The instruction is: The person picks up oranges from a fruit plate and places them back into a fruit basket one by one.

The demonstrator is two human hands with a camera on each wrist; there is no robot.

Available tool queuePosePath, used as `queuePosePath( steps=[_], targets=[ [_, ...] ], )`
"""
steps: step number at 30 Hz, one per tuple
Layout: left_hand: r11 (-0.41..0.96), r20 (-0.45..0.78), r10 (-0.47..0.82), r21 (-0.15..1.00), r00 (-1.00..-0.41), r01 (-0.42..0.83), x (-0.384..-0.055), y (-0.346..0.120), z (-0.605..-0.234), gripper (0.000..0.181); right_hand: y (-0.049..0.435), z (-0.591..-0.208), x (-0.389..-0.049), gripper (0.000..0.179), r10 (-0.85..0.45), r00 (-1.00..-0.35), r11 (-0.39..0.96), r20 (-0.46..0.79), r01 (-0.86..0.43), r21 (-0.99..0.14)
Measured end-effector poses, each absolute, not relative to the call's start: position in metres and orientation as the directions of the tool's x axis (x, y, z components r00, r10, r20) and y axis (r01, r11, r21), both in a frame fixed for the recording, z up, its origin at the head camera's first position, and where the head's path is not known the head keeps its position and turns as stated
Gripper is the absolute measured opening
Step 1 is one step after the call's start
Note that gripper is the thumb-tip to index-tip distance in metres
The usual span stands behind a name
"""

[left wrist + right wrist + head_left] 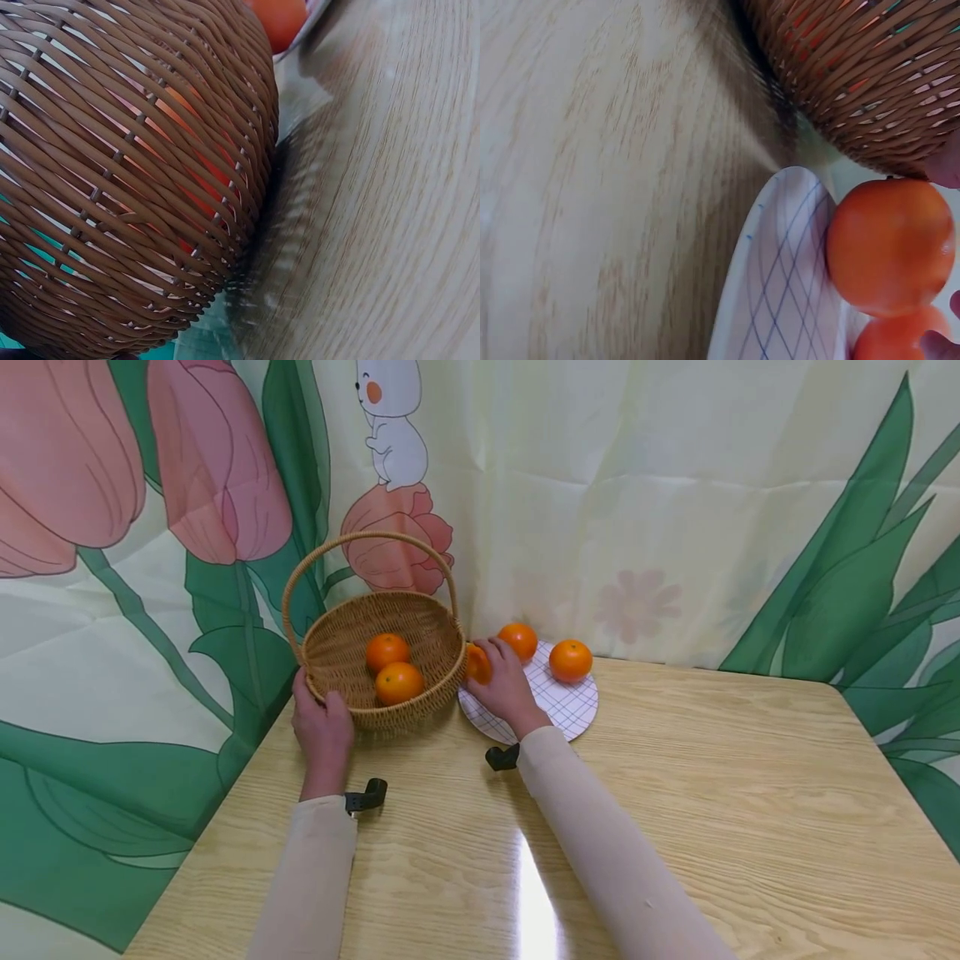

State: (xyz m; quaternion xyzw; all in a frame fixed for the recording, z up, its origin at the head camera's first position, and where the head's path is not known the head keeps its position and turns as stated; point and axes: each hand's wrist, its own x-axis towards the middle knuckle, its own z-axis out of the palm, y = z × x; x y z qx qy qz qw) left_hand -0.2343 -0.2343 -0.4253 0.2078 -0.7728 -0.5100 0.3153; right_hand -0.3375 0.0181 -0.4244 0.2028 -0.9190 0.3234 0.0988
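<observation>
My left hand [322, 727] grips the front left rim of a woven wicker basket [405, 714] with a tall hoop handle. Two oranges [400, 682] lie inside it, one behind the other. At the basket's right side, my right hand [504, 681] holds another orange [478, 664], its fingers reaching over it. In the right wrist view, that orange [891, 247] is close against the wicker wall, with fingertips [941, 346] at its edge. Beneath this hand is a white plate [566, 706] with a blue grid pattern, bearing two more oranges [571, 661].
Everything stands on a light wooden table [712, 810], whose right side stretches well past the plate. A printed curtain [675, 510] with tulips and leaves hangs directly behind the basket and plate and along the left edge.
</observation>
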Motion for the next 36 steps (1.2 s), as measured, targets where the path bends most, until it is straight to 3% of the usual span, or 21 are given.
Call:
queuePosePath(
  steps=[14,36],
  targets=[
    [0.403,0.285,-0.640,0.915,-0.714,0.004,-0.233,-0.234,-0.425,0.054,0.011,-0.437,-0.349,0.066,-0.289,-0.916,0.730,0.277,-0.398,-0.555],
    [0.393,0.285,-0.633,0.920,-0.720,0.018,-0.231,-0.235,-0.426,0.052,0.025,-0.445,-0.345,0.061,-0.231,-0.918,0.722,0.324,-0.385,-0.576]
  ],
)
